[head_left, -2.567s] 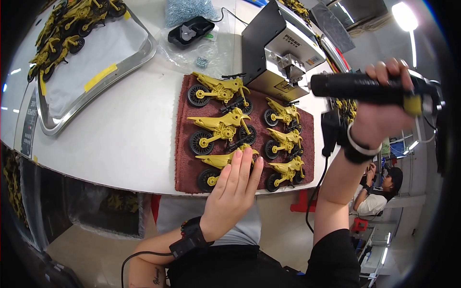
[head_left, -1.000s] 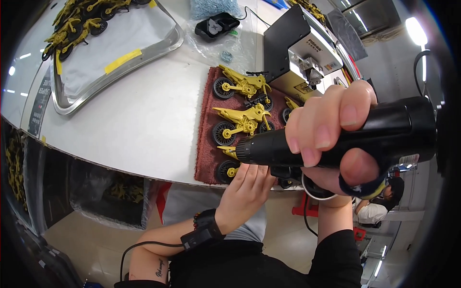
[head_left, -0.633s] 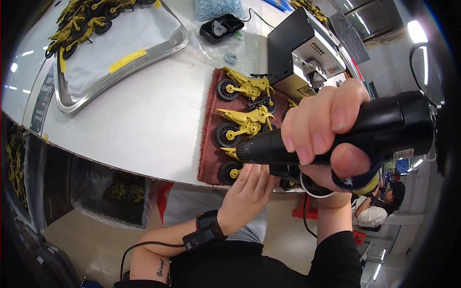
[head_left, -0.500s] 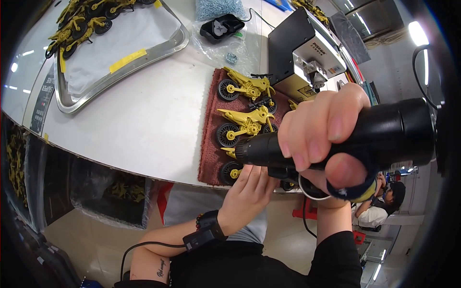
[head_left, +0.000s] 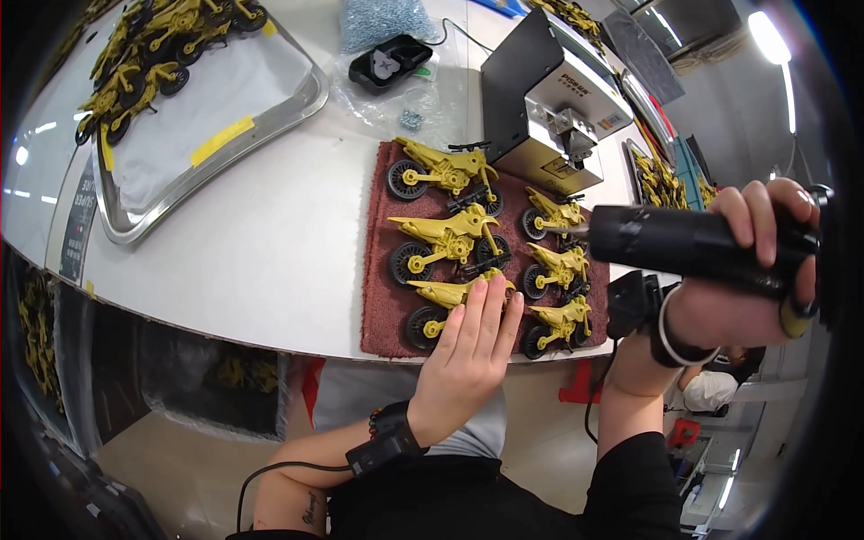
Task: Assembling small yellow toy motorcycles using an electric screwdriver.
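My left hand (head_left: 463, 364) lies with fingers stretched out over a yellow toy motorcycle (head_left: 436, 292) at the near left of a reddish-brown cloth (head_left: 376, 315). Its fingers cover part of that toy's body and front end. My right hand (head_left: 760, 216) grips a black electric screwdriver (head_left: 661, 238), raised at the right with its thin bit pointing left. The bit appears in front of the right-hand column of toys; whether it touches one I cannot tell. Two more yellow motorcycles (head_left: 450, 236) with black wheels lie farther up the left column, and three (head_left: 560, 263) make up the right column.
Behind the cloth stands a black and silver boxy machine (head_left: 531, 99). A black parts tray (head_left: 390, 63) and a clear bag of small metal pieces (head_left: 385, 25) lie at the back. At far left, a metal-rimmed tray (head_left: 310, 94) holds heaped motorcycles. A person (head_left: 711, 391) sits beyond the right side.
My right hand has drawn the screwdriver up and right, away from the near-left motorcycle. My left hand's fingers have moved farther up onto that toy, and the right column has come into sight.
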Tool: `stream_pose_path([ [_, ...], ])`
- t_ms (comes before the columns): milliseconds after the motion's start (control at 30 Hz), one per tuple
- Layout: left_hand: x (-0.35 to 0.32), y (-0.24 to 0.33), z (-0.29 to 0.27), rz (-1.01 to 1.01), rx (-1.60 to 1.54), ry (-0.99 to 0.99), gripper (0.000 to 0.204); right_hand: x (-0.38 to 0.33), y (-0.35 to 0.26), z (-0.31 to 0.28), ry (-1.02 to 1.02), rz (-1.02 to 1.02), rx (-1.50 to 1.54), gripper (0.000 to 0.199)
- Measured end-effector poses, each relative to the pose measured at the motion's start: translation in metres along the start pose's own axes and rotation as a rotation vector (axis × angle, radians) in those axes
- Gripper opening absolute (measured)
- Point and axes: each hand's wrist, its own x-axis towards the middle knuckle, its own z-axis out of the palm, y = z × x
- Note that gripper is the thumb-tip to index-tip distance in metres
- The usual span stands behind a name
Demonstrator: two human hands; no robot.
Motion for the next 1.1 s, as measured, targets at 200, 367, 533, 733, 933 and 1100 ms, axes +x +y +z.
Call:
stream_pose_path([
  [200,-0.001,-0.003,-0.003,0.045,0.056,-0.068,0.051,0.028,-0.011,-0.052,0.146,-0.127,-0.252,0.024],
  [367,0.009,-0.01,-0.06,0.054,-0.368,-0.174,0.071,0.057,0.025,-0.089,0.073,-0.094,-0.115,0.02],
  [533,0.051,-0.059,-0.094,0.091,-0.439,-0.012,0.052,0.065,0.056,-0.096,0.254,-0.183,-0.393,0.016],
  [733,0.084,-0.098,-0.062,0.055,-0.394,-0.056,0.032,0.049,0.058,-0.075,0.223,-0.015,-0.034,0.016],
  [933,0.081,-0.101,-0.042,0.008,-0.398,-0.143,0.027,0.01,0.047,-0.024,0.066,0.15,-0.132,0.023],
  [1100,0.078,-0.106,-0.04,-0.037,-0.433,-0.167,0.03,-0.005,0.06,0.0,-0.079,0.23,-0.222,0.023],
])
